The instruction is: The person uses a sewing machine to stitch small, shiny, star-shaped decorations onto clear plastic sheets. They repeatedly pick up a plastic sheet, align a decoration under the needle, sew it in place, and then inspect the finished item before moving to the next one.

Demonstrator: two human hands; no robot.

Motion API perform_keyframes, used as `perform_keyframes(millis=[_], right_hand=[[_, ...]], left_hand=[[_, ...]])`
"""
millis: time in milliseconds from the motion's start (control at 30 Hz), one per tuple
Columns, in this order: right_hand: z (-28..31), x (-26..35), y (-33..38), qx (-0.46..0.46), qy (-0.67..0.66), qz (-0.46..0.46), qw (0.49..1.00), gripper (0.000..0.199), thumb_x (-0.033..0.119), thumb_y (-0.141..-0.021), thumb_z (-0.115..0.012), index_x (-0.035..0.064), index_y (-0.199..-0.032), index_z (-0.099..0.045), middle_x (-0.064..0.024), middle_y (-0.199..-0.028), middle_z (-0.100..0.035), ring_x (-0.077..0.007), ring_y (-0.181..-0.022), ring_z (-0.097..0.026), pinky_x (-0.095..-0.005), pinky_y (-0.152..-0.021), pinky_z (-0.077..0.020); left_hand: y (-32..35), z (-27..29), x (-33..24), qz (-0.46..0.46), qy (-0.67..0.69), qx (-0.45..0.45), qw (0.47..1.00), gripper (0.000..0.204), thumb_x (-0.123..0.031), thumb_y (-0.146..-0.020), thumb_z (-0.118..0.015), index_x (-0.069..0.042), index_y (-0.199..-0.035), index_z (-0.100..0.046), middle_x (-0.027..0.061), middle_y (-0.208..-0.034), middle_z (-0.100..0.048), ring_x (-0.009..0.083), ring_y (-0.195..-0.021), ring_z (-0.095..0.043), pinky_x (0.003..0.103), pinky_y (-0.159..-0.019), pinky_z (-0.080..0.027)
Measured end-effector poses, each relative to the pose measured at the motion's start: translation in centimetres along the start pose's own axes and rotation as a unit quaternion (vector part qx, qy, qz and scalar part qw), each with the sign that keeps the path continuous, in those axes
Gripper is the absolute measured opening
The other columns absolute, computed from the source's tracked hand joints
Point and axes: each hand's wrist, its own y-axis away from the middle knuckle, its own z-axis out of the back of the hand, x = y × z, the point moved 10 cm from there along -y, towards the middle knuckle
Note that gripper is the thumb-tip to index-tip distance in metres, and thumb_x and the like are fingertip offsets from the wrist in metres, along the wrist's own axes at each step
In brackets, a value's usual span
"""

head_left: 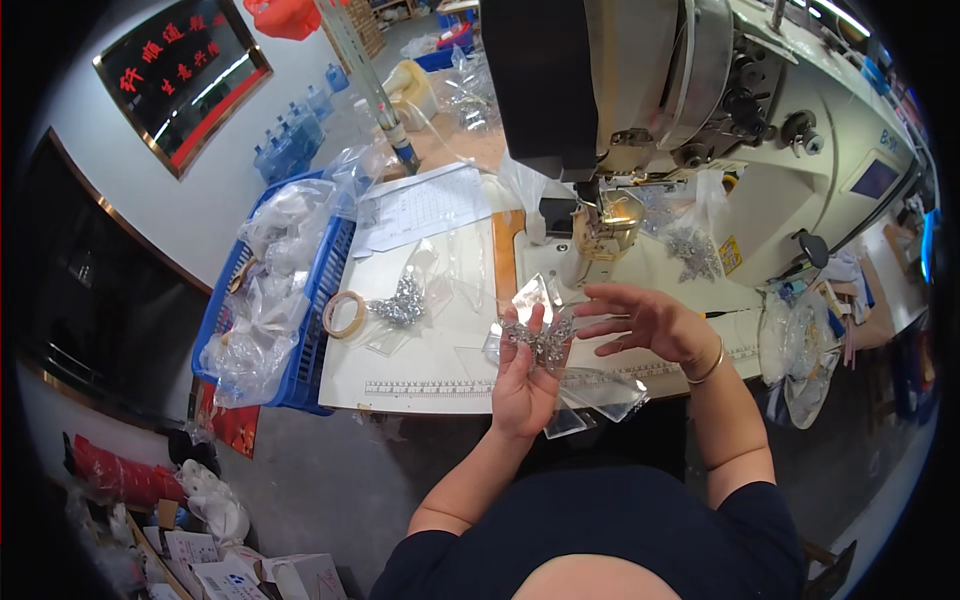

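Note:
In front of my chest, my left hand (pixel 524 385) is closed around a glittering silver beaded ornament (pixel 543 346), thumb over it and fingertips showing behind. Just right of it, my right hand (pixel 655 325) has its fingers spread toward the ornament and holds nothing that I can see; a bangle circles that wrist. Clear plastic pieces (pixel 612 394) lie below and around my hands, some over the table's front edge. A similar silver cluster (pixel 403 303) rests on clear plastic on the white table (pixel 420 350), beside a roll of tan tape (pixel 345 314).
A sewing machine (pixel 640 150) stands ahead, its needle area just beyond my hands. At left is a blue basket (pixel 318 345) of clear bags. Paper sheets (pixel 425 208) lie at the back, another silver cluster (pixel 692 252) on the machine bed. A printed ruler (pixel 420 388) follows the front edge.

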Motion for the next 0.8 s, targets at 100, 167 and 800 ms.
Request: perform_keyframes(millis=[100, 167, 800], right_hand=[[2.7, -0.7, 0.6, -0.161, 0.144, 0.03, 0.976, 0.039, 0.022, -0.09, -0.054, -0.0019, -0.121, -0.049, -0.0163, -0.111, -0.059, -0.024, -0.092, -0.064, -0.0306, -0.074, -0.0538], [3.7, -1.7, 0.8, -0.181, 0.105, 0.025, 0.978, 0.034, 0.021, -0.091, -0.053, -0.002, -0.116, -0.053, -0.0156, -0.107, -0.061, -0.0228, -0.088, -0.065, -0.0293, -0.072, -0.0541], [-5.0, 3.0, -2.0, -0.122, 0.671, 0.196, 0.705, 0.033, 0.009, -0.07, -0.07, 0.0057, -0.101, -0.063, -0.0095, -0.094, -0.055, -0.0274, -0.095, -0.05, -0.0363, -0.082, -0.0408]], left_hand=[[0.0, 0.4, 0.7, 0.009, 0.021, -0.006, 1.0, 0.043, -0.014, -0.097, -0.03, -0.027, -0.138, -0.026, 0.0024, -0.144, -0.028, 0.0235, -0.131, -0.03, 0.044, -0.108, -0.029], [0.1, 0.8, 0.9, 0.014, 0.055, -0.015, 0.998, 0.045, -0.011, -0.097, -0.032, -0.026, -0.139, -0.025, 0.0057, -0.143, -0.027, 0.0261, -0.131, -0.029, 0.044, -0.108, -0.029], [-0.2, -0.2, 2.1, 0.097, -0.077, 0.0, 0.992, 0.047, -0.034, -0.098, -0.028, -0.02, -0.141, -0.019, 0.0106, -0.143, -0.028, 0.024, -0.126, -0.037, 0.043, -0.102, -0.034]])
